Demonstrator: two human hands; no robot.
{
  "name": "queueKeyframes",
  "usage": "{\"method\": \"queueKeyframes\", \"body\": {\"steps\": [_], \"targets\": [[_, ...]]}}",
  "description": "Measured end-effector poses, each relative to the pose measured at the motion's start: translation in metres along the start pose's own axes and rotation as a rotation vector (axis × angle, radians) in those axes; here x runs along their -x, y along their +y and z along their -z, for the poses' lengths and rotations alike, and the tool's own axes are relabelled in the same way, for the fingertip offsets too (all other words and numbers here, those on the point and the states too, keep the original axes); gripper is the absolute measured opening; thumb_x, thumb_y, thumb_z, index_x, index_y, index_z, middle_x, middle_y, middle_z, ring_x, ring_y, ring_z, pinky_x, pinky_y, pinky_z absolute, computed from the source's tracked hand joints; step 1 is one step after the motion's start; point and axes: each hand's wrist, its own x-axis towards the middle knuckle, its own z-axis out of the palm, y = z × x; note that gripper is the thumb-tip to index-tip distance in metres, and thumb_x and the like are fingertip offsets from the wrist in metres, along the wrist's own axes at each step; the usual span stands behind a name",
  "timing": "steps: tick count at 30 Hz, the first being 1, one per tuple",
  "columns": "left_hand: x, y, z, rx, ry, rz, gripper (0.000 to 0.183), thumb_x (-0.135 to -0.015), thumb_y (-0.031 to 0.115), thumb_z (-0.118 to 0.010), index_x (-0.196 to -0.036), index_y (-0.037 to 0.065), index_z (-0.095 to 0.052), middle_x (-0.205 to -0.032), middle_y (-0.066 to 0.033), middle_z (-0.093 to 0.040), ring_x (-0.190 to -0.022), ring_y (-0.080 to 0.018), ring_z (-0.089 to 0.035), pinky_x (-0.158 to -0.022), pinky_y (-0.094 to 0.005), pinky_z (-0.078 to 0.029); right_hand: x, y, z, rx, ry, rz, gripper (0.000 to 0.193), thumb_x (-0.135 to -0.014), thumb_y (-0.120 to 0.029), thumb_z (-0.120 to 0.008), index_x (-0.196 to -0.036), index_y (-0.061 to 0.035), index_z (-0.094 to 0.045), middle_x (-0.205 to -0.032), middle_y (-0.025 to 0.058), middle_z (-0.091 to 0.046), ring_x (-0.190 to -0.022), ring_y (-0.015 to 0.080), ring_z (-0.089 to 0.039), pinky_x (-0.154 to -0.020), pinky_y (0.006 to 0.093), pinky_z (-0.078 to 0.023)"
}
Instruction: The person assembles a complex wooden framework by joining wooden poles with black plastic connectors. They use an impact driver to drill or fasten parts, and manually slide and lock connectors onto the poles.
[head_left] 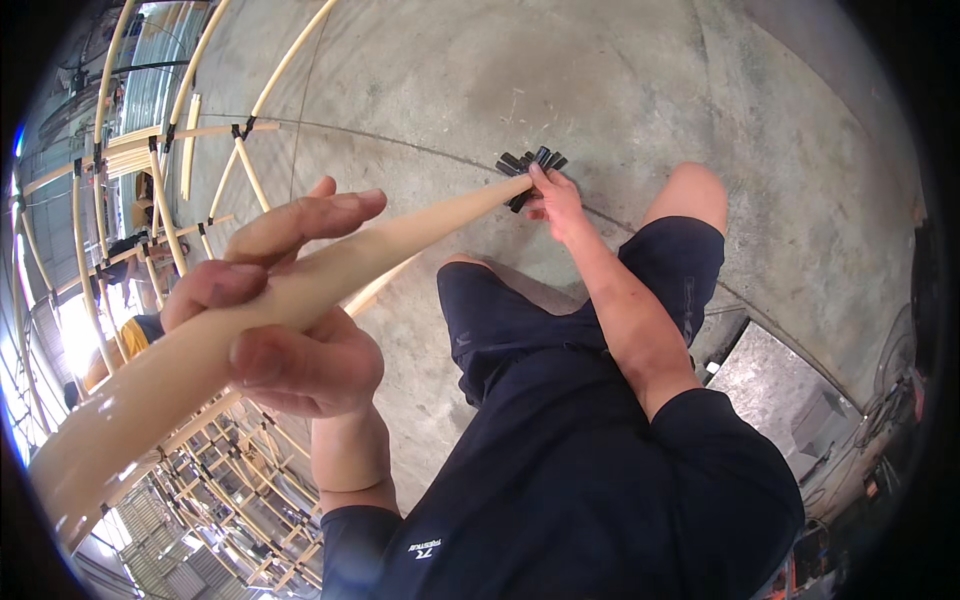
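A long cream-coloured pipe (350, 262) runs from close in front of me at the lower left to the middle of the view. My left hand (300, 320) is wrapped loosely round its near part, thumb below and fingers over the top. At its far end my right hand (560, 205) grips the pipe with thumb and fingers. Several black pipe joints (540, 160) lie bunched on the concrete floor just behind that end. Whether the pipe touches them cannot be made out.
Racks of cream pipes with black joints (240, 130) fill the left side. A person in a yellow top (133, 337) is beyond them. Another pipe (380, 285) lies beneath mine. A grey metal plate (775, 385) and cables are at the right. Concrete floor (480, 80) spreads ahead.
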Motion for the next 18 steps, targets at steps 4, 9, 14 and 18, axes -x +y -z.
{"method": "queueKeyframes", "body": {"steps": [4, 9, 14, 18], "targets": [[-0.002, 0.004, -0.003, -0.05, 0.021, 0.008, 0.044, -0.11, 0.05, -0.024, -0.123, 0.012, -0.041, -0.103, -0.0255, -0.068, -0.085, -0.0412, -0.074, -0.088, -0.056, -0.06, -0.012, -0.015, 0.003, 0.152, 0.052, -0.043, 0.04, -0.1, -0.049, -0.062, -0.109, -0.0095, -0.062, -0.087, 0.0022, -0.066, -0.074, 0.0166, -0.068, -0.049, 0.0298, -0.048], [0.0, 0.003, -0.006, -0.019, 0.012, -0.012, 0.042, -0.111, 0.048, -0.025, -0.123, 0.01, -0.04, -0.104, -0.027, -0.068, -0.085, -0.0415, -0.074, -0.087, -0.0563, -0.06, 0.02, 0.005, -0.015, -0.277, 0.053, 0.083, 0.039, -0.104, -0.045, -0.057, -0.121, -0.0112, -0.05, -0.098, 0.0057, -0.065, -0.079, 0.0193, -0.069, -0.051, 0.0315, -0.056], [0.001, 0.0, 0.001, -0.087, 0.035, -0.032, 0.04, -0.111, 0.046, -0.026, -0.118, 0.008, -0.038, -0.105, -0.0307, -0.067, -0.09, -0.0452, -0.073, -0.088, -0.0578, -0.06, 0.059, -0.019, -0.038, -0.333, -0.033, 0.084, 0.037, -0.105, -0.048, -0.053, -0.118, -0.0135, -0.046, -0.104, 0.0074, -0.065, -0.086, 0.0218, -0.069, -0.054, 0.0353, -0.058], [-0.01, 0.004, -0.007, -0.131, 0.057, -0.039, 0.039, -0.111, 0.045, -0.025, -0.115, 0.008, -0.037, -0.107, -0.034, -0.066, -0.095, -0.048, -0.071, -0.091, -0.0585, -0.059, 0.097, -0.056, -0.048, -0.218, -0.132, 0.085, 0.043, -0.106, -0.052, -0.048, -0.123, -0.0126, -0.05, -0.109, 0.0088, -0.067, -0.092, 0.0249, -0.07, -0.054, 0.034, -0.055]]}}
